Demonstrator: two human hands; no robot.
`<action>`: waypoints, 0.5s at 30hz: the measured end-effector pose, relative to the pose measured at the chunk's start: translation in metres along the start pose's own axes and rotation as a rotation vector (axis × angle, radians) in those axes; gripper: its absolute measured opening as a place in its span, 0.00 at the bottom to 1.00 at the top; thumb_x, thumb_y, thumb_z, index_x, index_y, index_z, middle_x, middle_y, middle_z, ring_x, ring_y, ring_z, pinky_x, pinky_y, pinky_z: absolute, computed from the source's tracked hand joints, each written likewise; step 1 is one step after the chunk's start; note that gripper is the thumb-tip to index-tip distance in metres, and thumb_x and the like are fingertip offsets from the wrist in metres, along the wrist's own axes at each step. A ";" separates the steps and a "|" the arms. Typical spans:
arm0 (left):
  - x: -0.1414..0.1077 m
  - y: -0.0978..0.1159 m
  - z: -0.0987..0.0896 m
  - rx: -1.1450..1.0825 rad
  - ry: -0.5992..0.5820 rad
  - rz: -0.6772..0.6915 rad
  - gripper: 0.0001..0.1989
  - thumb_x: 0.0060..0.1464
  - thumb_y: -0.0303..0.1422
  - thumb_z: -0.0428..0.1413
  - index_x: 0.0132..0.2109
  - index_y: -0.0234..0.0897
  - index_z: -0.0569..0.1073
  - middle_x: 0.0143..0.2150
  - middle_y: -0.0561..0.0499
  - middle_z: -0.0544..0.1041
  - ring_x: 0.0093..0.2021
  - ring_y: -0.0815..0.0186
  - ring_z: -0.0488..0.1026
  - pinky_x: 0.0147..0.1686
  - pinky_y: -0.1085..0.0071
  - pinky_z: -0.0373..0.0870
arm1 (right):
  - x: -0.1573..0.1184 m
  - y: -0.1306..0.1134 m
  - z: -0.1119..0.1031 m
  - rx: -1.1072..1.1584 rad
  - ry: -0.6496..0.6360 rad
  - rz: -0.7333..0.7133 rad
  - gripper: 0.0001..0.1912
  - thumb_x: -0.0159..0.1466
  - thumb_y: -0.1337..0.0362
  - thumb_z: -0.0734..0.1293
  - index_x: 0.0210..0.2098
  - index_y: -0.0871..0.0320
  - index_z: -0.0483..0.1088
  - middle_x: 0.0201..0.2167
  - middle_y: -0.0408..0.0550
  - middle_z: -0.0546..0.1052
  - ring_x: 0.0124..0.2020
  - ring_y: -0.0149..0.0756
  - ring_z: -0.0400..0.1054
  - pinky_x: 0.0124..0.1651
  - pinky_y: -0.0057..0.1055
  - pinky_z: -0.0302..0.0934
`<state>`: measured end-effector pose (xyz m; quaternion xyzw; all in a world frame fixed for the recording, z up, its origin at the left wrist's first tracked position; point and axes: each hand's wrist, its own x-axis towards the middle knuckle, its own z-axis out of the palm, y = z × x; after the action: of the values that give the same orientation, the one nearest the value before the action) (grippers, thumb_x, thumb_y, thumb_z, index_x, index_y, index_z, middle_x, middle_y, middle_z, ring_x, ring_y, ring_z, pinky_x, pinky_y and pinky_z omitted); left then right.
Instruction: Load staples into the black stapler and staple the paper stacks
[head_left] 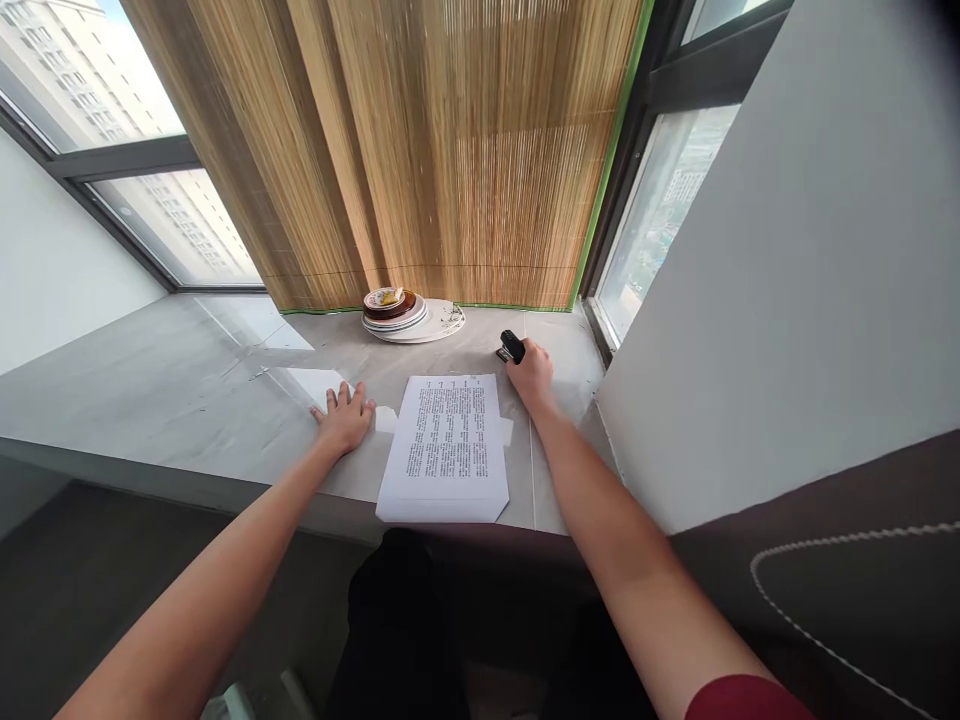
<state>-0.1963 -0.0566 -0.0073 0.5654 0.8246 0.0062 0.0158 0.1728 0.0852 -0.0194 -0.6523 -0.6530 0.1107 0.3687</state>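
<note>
The right hand [530,374] is gripping a small black stapler [513,346], seemingly a holding step; moving it is calling for a steady grip. The open left hand [346,420] is resting on the grey counter [202,410]; white, rectangular printed paper [446,440] is lying between both hands.

Residential window bay, apparently a home, with a broad pale sill [225,430], bamboo blind [487,150], dark-framed windows [176,225], plain white wall [795,280], stacked household plates [397,318], high-rise building [82,80] visible outside.
</note>
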 end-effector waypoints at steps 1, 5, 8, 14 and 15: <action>0.000 0.000 0.000 -0.004 0.002 -0.002 0.36 0.73 0.49 0.33 0.81 0.40 0.50 0.83 0.40 0.43 0.81 0.36 0.40 0.71 0.26 0.43 | -0.002 -0.001 0.000 0.012 0.000 0.002 0.12 0.64 0.69 0.64 0.47 0.54 0.70 0.47 0.55 0.78 0.51 0.51 0.67 0.49 0.40 0.62; 0.000 0.001 -0.001 -0.013 -0.001 -0.008 0.36 0.73 0.48 0.34 0.81 0.40 0.50 0.83 0.40 0.42 0.81 0.36 0.40 0.72 0.26 0.42 | -0.009 -0.003 0.000 0.061 0.003 -0.004 0.18 0.62 0.71 0.62 0.51 0.56 0.68 0.49 0.57 0.77 0.52 0.52 0.65 0.52 0.42 0.62; 0.001 0.000 -0.001 -0.020 -0.005 -0.001 0.36 0.73 0.48 0.34 0.81 0.39 0.50 0.83 0.39 0.42 0.81 0.35 0.39 0.71 0.26 0.41 | -0.015 -0.005 -0.007 0.098 -0.006 -0.020 0.23 0.62 0.72 0.61 0.57 0.59 0.68 0.51 0.59 0.77 0.53 0.52 0.66 0.55 0.42 0.62; 0.001 0.001 0.000 -0.041 0.011 0.009 0.36 0.72 0.48 0.35 0.81 0.39 0.51 0.83 0.37 0.44 0.81 0.34 0.40 0.71 0.25 0.40 | -0.063 -0.028 -0.028 0.164 -0.062 -0.156 0.24 0.68 0.67 0.61 0.63 0.57 0.68 0.57 0.57 0.79 0.58 0.48 0.72 0.62 0.40 0.64; 0.000 0.002 -0.001 -0.044 0.014 0.009 0.36 0.72 0.48 0.35 0.81 0.39 0.51 0.83 0.37 0.44 0.81 0.34 0.40 0.71 0.25 0.40 | -0.075 -0.036 -0.029 0.178 -0.121 -0.199 0.25 0.68 0.67 0.62 0.64 0.55 0.68 0.57 0.55 0.80 0.58 0.47 0.73 0.62 0.39 0.64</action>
<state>-0.1949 -0.0557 -0.0063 0.5685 0.8219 0.0284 0.0223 0.1540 0.0004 -0.0015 -0.5411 -0.7231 0.1703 0.3942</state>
